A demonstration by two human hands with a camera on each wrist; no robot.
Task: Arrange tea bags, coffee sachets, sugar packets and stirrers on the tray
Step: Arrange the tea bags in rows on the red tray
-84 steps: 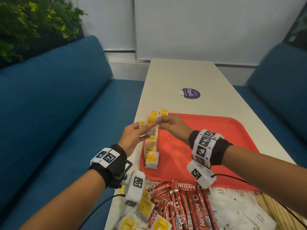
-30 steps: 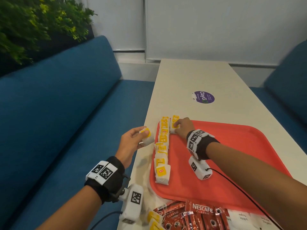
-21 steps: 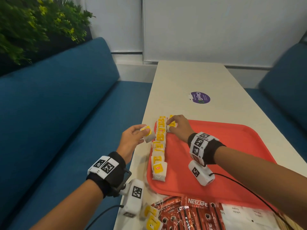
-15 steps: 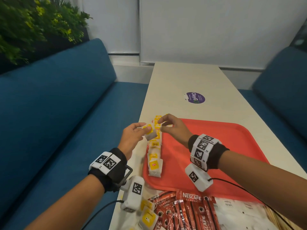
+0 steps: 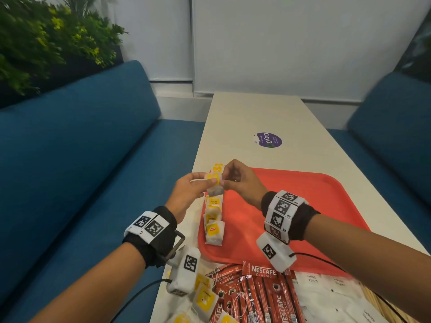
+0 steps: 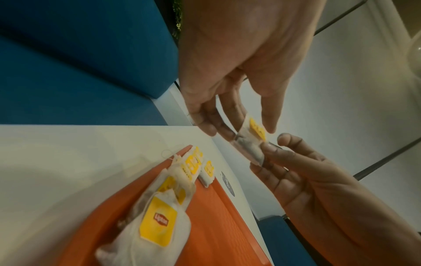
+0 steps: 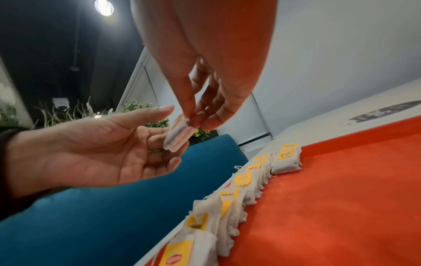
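Note:
Both hands meet above the left rim of the red tray (image 5: 310, 206). My left hand (image 5: 210, 181) holds a tea bag (image 5: 214, 187) with a yellow tag, thumb on the tag and fingers under it. My right hand (image 5: 224, 180) pinches the same bag's right edge. In the left wrist view the tea bag (image 6: 249, 144) sits between the left hand (image 6: 241, 128) and the right hand (image 6: 273, 145). The right wrist view shows my right hand (image 7: 193, 120) nipping the bag's (image 7: 176, 136) top. A row of tea bags (image 5: 213, 220) lies along the tray's left side.
Off the tray at the table's near edge lie loose tea bags (image 5: 204, 299), red coffee sachets (image 5: 256, 294), white sugar packets (image 5: 326, 292) and wooden stirrers (image 5: 373, 304). A purple sticker (image 5: 268, 139) marks the table beyond the tray. Blue sofas flank the table.
My right hand left the tea bag it set at the far end of the row and came back to the left hand. Both now hold the left hand's tea bag.

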